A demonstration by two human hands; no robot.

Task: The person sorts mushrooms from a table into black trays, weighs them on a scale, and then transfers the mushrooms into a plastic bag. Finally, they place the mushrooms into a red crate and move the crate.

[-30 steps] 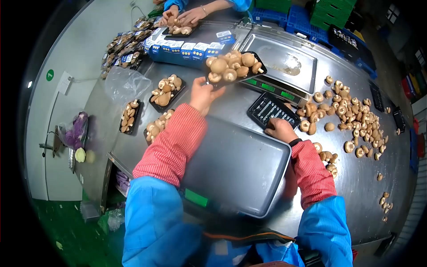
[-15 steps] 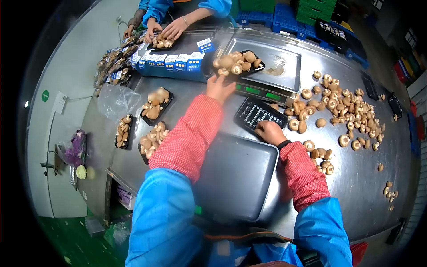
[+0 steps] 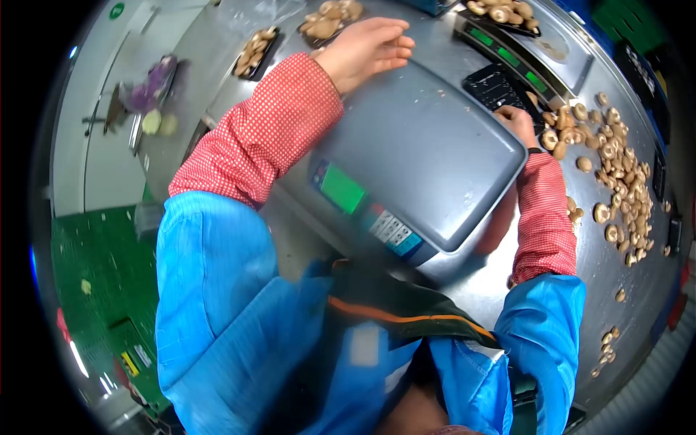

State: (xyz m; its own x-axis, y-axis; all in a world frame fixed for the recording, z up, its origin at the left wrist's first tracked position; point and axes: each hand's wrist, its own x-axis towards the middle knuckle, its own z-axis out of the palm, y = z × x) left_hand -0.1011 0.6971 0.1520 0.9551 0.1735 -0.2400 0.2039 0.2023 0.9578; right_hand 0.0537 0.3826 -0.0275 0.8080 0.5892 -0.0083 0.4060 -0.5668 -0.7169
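My left hand point(image 3: 370, 52) hovers over the far left corner of the grey weighing scale point(image 3: 435, 156), fingers stretched out and holding nothing. On the right, my right hand point(image 3: 516, 125) has its fingers curled at the near edge of a black plastic tray point(image 3: 493, 85); the fingertips are partly hidden. That tray lies beyond the scale and has no mushrooms in it. A mushroom-filled tray point(image 3: 504, 13) rests on the far scale. Close to my left hand is another tray of mushrooms point(image 3: 330, 20), partly covered by the hand.
Loose mushrooms point(image 3: 627, 185) are spread over the steel table point(image 3: 580, 272) on the right. A smaller filled tray point(image 3: 256, 52) sits at the upper left beside a clear plastic bag point(image 3: 264, 11). The near scale's green display point(image 3: 341, 190) faces me. Green floor point(image 3: 94, 283) shows lower left.
My left hand has drawn back from the filled tray at the far scale to above the near scale. My right hand stays at the black tray. The view has tilted downward.
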